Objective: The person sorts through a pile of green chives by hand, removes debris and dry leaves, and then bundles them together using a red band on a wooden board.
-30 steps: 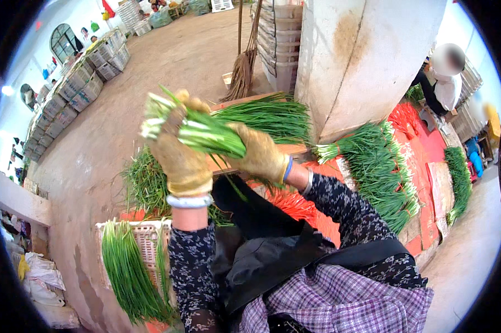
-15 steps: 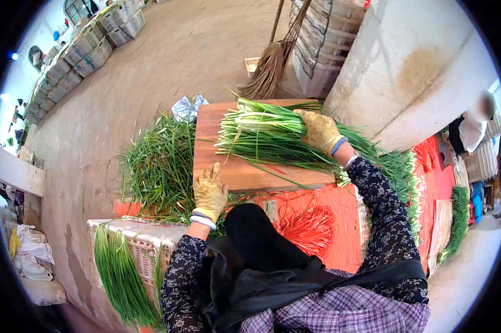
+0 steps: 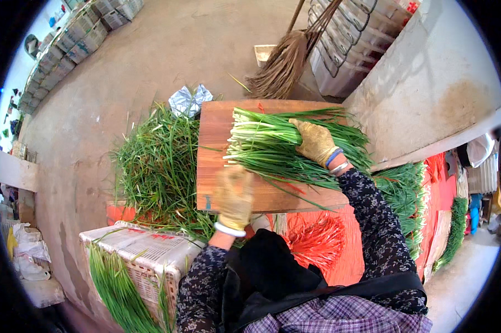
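Observation:
A thick bunch of chives (image 3: 261, 133), white ends to the left and green leaves to the right, lies on a brown wooden board (image 3: 214, 127). My right hand (image 3: 315, 143), in a yellowed work glove, is closed around the upper part of the bunch near the middle. My left hand (image 3: 234, 194), gloved alike, hovers over the board's near left edge, just below the white ends. Motion smears its fingers, so whether it holds anything is unclear. Near the board's front lies a fan of red tying strips (image 3: 317, 238).
Left of the board rises a heap of loose green leaves (image 3: 162, 166). A white plastic crate (image 3: 150, 266) with chives draped over its side stands nearer. More chives (image 3: 400, 194) lie at right. Beyond the board are a broom (image 3: 284, 61), stacked crates (image 3: 339, 61) and a pillar (image 3: 422, 94).
My left hand has moved right, from the board's left edge toward the white ends. The white ends now lie more evenly lined up. My right hand keeps its grip on the bunch.

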A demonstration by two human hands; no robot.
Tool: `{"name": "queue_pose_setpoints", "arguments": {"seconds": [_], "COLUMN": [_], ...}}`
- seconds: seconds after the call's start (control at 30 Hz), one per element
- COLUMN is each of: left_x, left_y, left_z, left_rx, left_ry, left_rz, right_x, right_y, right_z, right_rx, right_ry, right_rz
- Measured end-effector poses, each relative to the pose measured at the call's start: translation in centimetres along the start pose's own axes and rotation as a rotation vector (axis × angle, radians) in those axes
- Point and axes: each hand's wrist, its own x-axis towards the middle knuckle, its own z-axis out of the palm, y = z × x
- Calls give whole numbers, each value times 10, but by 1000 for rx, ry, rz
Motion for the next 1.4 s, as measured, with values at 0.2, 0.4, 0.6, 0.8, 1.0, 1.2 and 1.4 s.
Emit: {"name": "queue_pose_setpoints", "arguments": {"seconds": [0.2,0.4,0.6,0.8,1.0,1.2,1.4], "left_x": [42,24,12,12,20,50,93], "left_y": [1,15,-108,-57,-35,-23,-18], "left_z": [-24,-30,-221,-226,-118,-7,53], "left_rx": [-732,-545,-766,1070,944,749,817], "left_ry": [11,-645,-226,-414,-273,-506,-834], "left_rz": [-368,-399,-674,-512,159,447,412], "right_x": [-20,-37,-69,-62,0,27,15], "right_y": [-21,-40,-44,-35,-14,-14,-10], "right_z": [-35,-54,-70,-67,-47,48,28], "right_rx": [27,-121,-250,-194,-190,-310,-275], "right_ry": [156,169,153,123,18,-163,-222], "right_rz": [-131,-221,-203,-155,14,46,-46]}}
